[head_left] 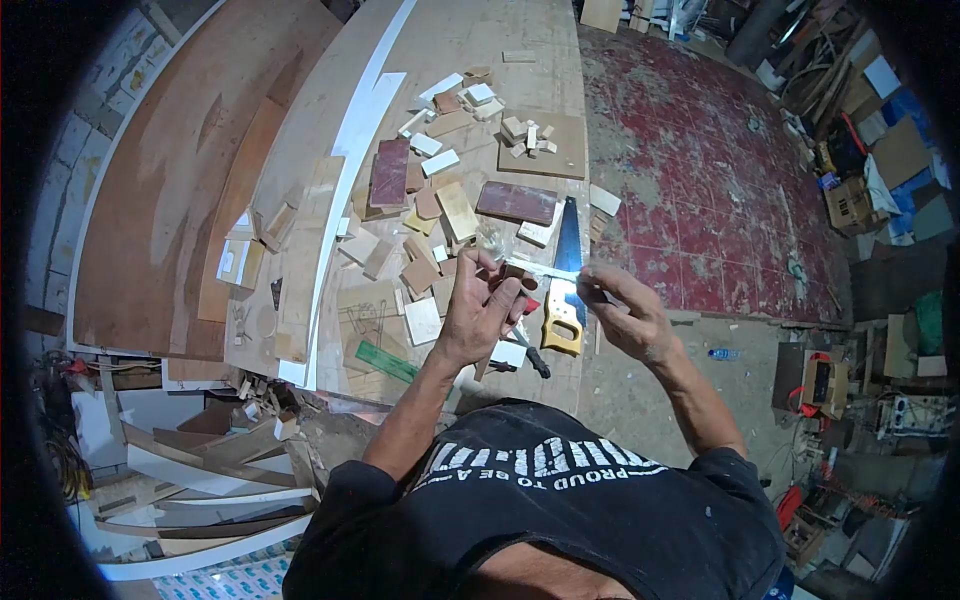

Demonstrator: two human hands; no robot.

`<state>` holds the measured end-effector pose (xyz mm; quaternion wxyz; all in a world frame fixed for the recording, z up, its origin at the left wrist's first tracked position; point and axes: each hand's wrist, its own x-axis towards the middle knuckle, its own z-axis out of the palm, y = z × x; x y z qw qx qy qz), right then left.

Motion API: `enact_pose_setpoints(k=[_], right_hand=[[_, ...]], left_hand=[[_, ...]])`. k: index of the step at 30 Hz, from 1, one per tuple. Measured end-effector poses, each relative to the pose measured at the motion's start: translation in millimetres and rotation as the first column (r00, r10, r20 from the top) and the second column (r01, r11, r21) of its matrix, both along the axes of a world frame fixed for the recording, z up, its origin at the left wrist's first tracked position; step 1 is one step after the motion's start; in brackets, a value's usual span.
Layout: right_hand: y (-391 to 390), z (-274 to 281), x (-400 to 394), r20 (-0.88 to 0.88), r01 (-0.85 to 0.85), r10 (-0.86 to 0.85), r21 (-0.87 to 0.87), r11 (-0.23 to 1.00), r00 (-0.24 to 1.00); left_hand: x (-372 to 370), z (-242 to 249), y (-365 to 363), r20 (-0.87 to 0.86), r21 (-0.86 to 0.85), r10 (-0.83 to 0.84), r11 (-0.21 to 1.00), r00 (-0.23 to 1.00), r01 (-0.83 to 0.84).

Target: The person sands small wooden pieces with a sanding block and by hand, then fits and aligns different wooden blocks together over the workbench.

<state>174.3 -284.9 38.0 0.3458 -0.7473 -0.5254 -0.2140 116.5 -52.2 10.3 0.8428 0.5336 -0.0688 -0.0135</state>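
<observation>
My left hand [482,308] is closed around a small brown piece [517,272], mostly hidden by the fingers. A thin white strip [545,269] stretches from that piece across to my right hand [630,312], whose thumb and fingertips pinch its far end. Beneath the strip lies a handsaw [564,328] with a yellow handle and a blue-looking blade. A tool with a black handle [538,362] sits just below my left hand, and something red shows beside the fingers.
Wood offcuts and small blocks [457,210] cover the middle of the workbench [480,30]. Two dark red boards [518,202] lie among them. A green strip [387,361] rests near the front edge. Left stands a large brown panel [160,180]; right is a red tiled floor [690,190].
</observation>
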Motion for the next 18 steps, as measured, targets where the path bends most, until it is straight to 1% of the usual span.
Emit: enact_pose_setpoints(k=[2, 4, 6, 8, 9, 10, 11, 12, 13, 14, 15, 16, 17, 18], right_hand=[[-5.7, 4.7, 0.4, 0.080, -0.013, 0.014, -0.021, 1.000, 0.997], [-8.0, 6.9, -0.3, 0.097, -0.019, 0.023, -0.046, 0.999, 0.995], [-10.9, 10.8, -1.8, 0.114, -0.020, 0.027, -0.068, 0.997, 0.993], [-12.6, 18.0, -1.5, 0.171, -0.016, 0.027, -0.066, 0.998, 0.985], [-12.6, 20.6, -2.5, 0.171, -0.015, 0.026, -0.067, 0.998, 0.985], [-12.9, 22.8, -4.8, 0.045, -0.011, 0.014, -0.053, 0.999, 0.999], [-13.6, 25.2, -6.7, -0.082, -0.005, 0.001, -0.041, 0.999, 0.997], [-14.5, 28.4, -7.6, -0.083, -0.001, -0.003, -0.041, 0.999, 0.997], [-15.6, 31.6, -8.3, -0.225, 0.017, -0.022, -0.023, 1.000, 0.974], [-16.5, 33.3, -8.0, -0.361, 0.036, -0.036, -0.007, 0.999, 0.932], [-18.4, 32.9, -6.5, -0.360, 0.035, -0.036, -0.008, 0.999, 0.932], [-21.7, 31.7, -4.4, -0.405, 0.015, -0.011, 0.007, 1.000, 0.914], [-24.5, 30.5, -2.5, -0.450, -0.004, 0.014, 0.023, 1.000, 0.893], [-26.0, 29.9, -0.4, -0.447, -0.006, 0.027, 0.049, 0.999, 0.894]], left_hand=[[-0.9, 0.1, 0.7, -0.009, -0.020, 0.009, 1.000, 1.000, -0.009], [-0.6, -0.8, 2.6, 0.031, 0.002, 0.007, 1.000, 0.999, -0.007], [-2.4, 0.6, 2.5, 0.021, 0.011, 0.009, 1.000, 1.000, -0.009], [-2.7, 3.7, 2.5, 0.016, 0.023, 0.010, 1.000, 1.000, -0.010], [-4.1, 5.0, 1.6, 0.065, 0.083, 0.038, 0.996, 0.997, -0.044], [-5.0, 5.3, 0.7, 0.115, 0.139, 0.063, 0.987, 0.991, -0.079], [-5.0, 3.1, 1.3, 0.114, 0.138, 0.060, 0.987, 0.992, -0.076], [-5.0, -0.2, 3.2, 0.220, 0.269, 0.080, 0.953, 0.972, -0.139], [-5.6, -2.9, 4.7, 0.324, 0.386, 0.083, 0.898, 0.943, -0.212], [-6.4, -5.3, 5.7, 0.323, 0.386, 0.081, 0.899, 0.943, -0.210], [-6.8, -6.3, 6.6, 0.387, 0.446, 0.066, 0.859, 0.920, -0.250], [-7.5, -7.3, 6.8, 0.448, 0.500, 0.047, 0.814, 0.893, -0.294], [-7.2, -8.7, 5.7, 0.447, 0.498, 0.051, 0.815, 0.893, -0.295], [-5.6, -9.9, 3.5, 0.501, 0.470, 0.067, 0.816, 0.863, -0.336]])
